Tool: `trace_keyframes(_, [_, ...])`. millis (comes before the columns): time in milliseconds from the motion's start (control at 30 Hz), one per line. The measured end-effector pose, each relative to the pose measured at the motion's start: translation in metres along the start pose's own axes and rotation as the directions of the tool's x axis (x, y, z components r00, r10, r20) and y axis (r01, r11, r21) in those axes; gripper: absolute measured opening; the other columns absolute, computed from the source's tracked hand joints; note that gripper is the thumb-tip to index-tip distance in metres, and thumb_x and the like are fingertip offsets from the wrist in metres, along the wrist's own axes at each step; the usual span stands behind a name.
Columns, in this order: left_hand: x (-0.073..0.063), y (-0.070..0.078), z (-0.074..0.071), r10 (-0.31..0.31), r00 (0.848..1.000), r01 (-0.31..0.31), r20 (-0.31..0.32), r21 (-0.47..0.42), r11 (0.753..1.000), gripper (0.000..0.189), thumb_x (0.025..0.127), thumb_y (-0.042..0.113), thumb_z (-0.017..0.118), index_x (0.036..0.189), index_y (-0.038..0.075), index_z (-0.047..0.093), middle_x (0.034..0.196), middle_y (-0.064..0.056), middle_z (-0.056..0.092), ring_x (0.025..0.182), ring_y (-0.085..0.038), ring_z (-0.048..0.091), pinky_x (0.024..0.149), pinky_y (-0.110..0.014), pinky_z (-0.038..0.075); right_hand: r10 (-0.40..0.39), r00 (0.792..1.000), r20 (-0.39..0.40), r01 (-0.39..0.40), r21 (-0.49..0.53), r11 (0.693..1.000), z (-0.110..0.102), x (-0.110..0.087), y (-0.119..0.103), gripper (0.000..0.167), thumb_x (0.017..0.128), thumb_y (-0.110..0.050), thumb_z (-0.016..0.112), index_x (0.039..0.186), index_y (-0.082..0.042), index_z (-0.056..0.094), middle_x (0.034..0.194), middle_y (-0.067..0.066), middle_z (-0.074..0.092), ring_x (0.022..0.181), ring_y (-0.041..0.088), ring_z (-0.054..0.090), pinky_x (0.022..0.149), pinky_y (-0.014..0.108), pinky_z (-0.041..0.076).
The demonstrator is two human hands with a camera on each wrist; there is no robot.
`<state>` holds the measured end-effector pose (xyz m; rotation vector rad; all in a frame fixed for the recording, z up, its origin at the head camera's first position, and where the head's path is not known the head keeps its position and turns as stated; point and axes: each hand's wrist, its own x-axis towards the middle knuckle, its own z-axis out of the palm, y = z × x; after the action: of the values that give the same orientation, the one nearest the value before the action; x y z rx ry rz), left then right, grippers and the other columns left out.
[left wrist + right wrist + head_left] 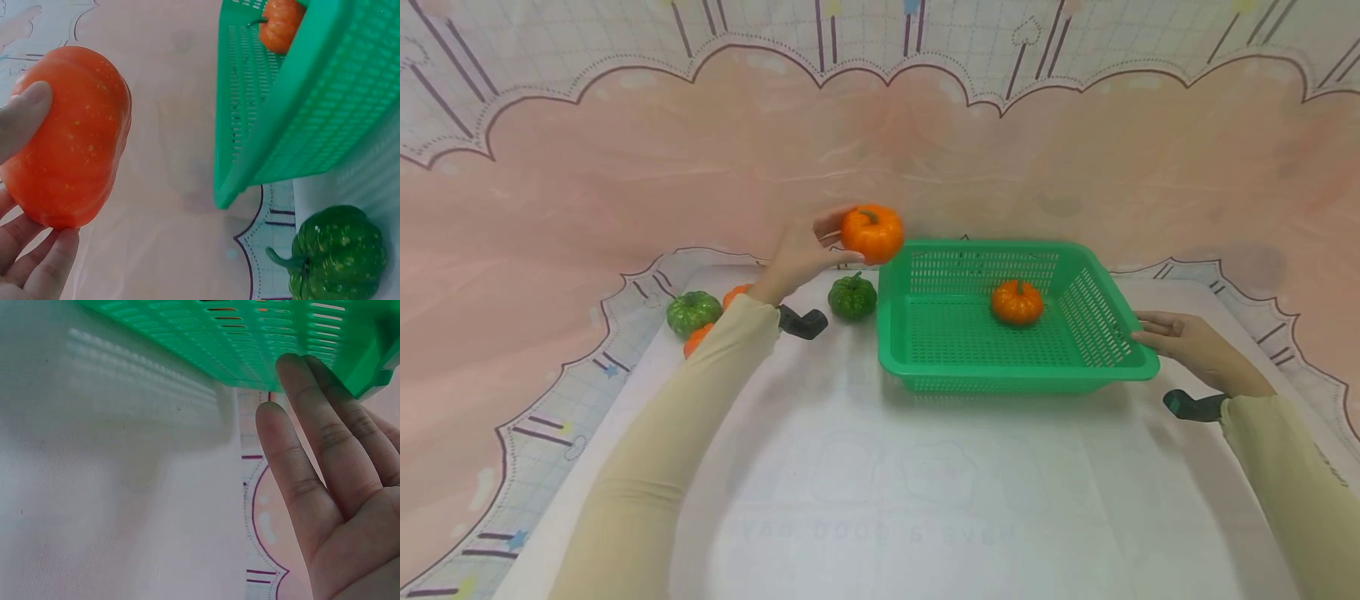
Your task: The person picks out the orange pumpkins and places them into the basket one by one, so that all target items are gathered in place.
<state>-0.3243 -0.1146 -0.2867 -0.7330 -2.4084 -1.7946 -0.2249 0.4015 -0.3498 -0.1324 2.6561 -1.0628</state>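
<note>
My left hand (805, 254) holds an orange pumpkin (874, 235) in the air, just off the back left corner of a green plastic basket (992, 372). In the left wrist view the thumb lies on one side of this pumpkin (75, 137) and the fingertips on the other. Inside the basket sits another orange pumpkin (1017, 303), toward the back right. My right hand (1183, 342) is at the basket's right side; its fingers (331, 440) are nearly straight against or close beside the perforated wall. Whether they touch it I cannot tell.
A dark green pumpkin (852, 297) stands on the white tabletop (850, 467), left of the basket. Farther left are a lighter green pumpkin (693, 313) and two orange ones, partly hidden by my left arm. A pink patterned cloth (700, 167) hangs behind.
</note>
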Motion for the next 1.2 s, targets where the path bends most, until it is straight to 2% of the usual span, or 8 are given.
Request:
trace_keyframes(467, [0.02, 0.006, 0.028, -0.021, 0.999, 0.022, 0.036, -0.03, 0.999, 0.07, 0.072, 0.001, 0.078, 0.136, 0.007, 0.05, 0.141, -0.01, 0.05, 0.127, -0.022, 0.051, 0.102, -0.029, 0.046, 0.007, 1.0, 0.005, -0.007, -0.007, 1.0, 0.0, 0.002, 0.003, 0.07, 0.096, -0.044, 0.048, 0.147, -0.001, 0.026, 0.147, 0.028, 0.03, 0.137, 0.049, 0.023, 0.101, 0.071, 0.025])
trace_keyframes(600, [0.023, 0.01, 0.037, -0.033, 0.998, 0.033, 0.06, 0.0, 0.999, 0.071, 0.073, 0.004, 0.079, 0.137, 0.008, 0.049, 0.141, -0.009, 0.05, 0.126, -0.021, 0.053, 0.101, -0.029, 0.047, 0.006, 1.0, -0.006, -0.006, -0.008, 1.0, 0.0, 0.004, 0.005, 0.069, 0.096, -0.042, 0.049, 0.146, 0.0, 0.027, 0.144, 0.012, 0.042, 0.125, 0.007, 0.048, 0.103, 0.066, 0.031])
trace_keyframes(667, [0.025, 0.011, 0.041, -0.019, 0.997, 0.019, 0.071, 0.004, 1.0, 0.07, 0.073, 0.005, 0.079, 0.136, 0.008, 0.049, 0.14, -0.009, 0.051, 0.124, -0.02, 0.054, 0.101, -0.029, 0.048, 0.006, 1.0, -0.012, -0.006, -0.007, 1.0, 0.0, 0.005, 0.006, 0.069, 0.096, -0.041, 0.049, 0.146, 0.001, 0.027, 0.14, 0.003, 0.045, 0.109, -0.011, 0.048, 0.103, 0.062, 0.034])
trace_keyframes(733, [0.026, 0.013, 0.046, 0.0, 0.997, -0.001, 0.08, 0.009, 1.0, 0.069, 0.073, 0.006, 0.079, 0.136, 0.008, 0.05, 0.139, -0.009, 0.052, 0.123, -0.02, 0.054, 0.1, -0.029, 0.048, 0.014, 1.0, -0.014, -0.014, -0.007, 1.0, 0.0, 0.005, 0.006, 0.069, 0.096, -0.041, 0.05, 0.146, 0.0, 0.027, 0.139, 0.0, 0.045, 0.105, -0.016, 0.044, 0.104, 0.062, 0.034])
trace_keyframes(800, [0.028, 0.014, 0.051, 0.017, 0.996, -0.018, 0.083, 0.009, 1.0, 0.069, 0.073, 0.005, 0.079, 0.135, 0.007, 0.05, 0.139, -0.009, 0.052, 0.124, -0.02, 0.054, 0.1, -0.028, 0.048, 0.011, 1.0, -0.009, -0.011, -0.005, 1.0, 0.0, 0.005, 0.006, 0.069, 0.096, -0.041, 0.049, 0.146, 0.001, 0.027, 0.143, 0.01, 0.043, 0.119, 0.001, 0.05, 0.103, 0.064, 0.033])
trace_keyframes(900, [0.03, 0.015, 0.057, 0.027, 0.996, -0.029, 0.089, 0.013, 1.0, 0.068, 0.072, 0.003, 0.079, 0.134, 0.006, 0.051, 0.139, -0.01, 0.052, 0.124, -0.02, 0.054, 0.099, -0.026, 0.049, 0.009, 1.0, -0.006, -0.009, -0.009, 1.0, 0.0, 0.005, 0.005, 0.07, 0.096, -0.041, 0.048, 0.146, 0.001, 0.026, 0.146, 0.024, 0.035, 0.134, 0.035, 0.039, 0.103, 0.066, 0.031])
trace_keyframes(1133, [0.035, 0.017, 0.072, 0.031, 0.992, -0.034, 0.124, 0.017, 0.999, 0.069, 0.072, 0.003, 0.079, 0.135, 0.006, 0.05, 0.139, -0.011, 0.052, 0.122, -0.022, 0.055, 0.1, -0.027, 0.048, 0.008, 1.0, -0.002, -0.008, -0.005, 1.0, 0.0, 0.005, 0.006, 0.069, 0.097, -0.041, 0.048, 0.147, 0.001, 0.025, 0.145, 0.027, 0.035, 0.132, 0.033, 0.041, 0.102, 0.066, 0.031])
trace_keyframes(1200, [0.036, 0.017, 0.077, 0.038, 0.99, -0.041, 0.135, 0.012, 0.999, 0.07, 0.072, 0.002, 0.079, 0.135, 0.005, 0.049, 0.139, -0.012, 0.051, 0.123, -0.023, 0.055, 0.101, -0.028, 0.048, 0.007, 1.0, 0.001, -0.007, -0.001, 1.0, 0.001, 0.005, 0.005, 0.069, 0.097, -0.04, 0.047, 0.147, 0.002, 0.024, 0.145, 0.029, 0.034, 0.133, 0.048, 0.03, 0.102, 0.068, 0.03])
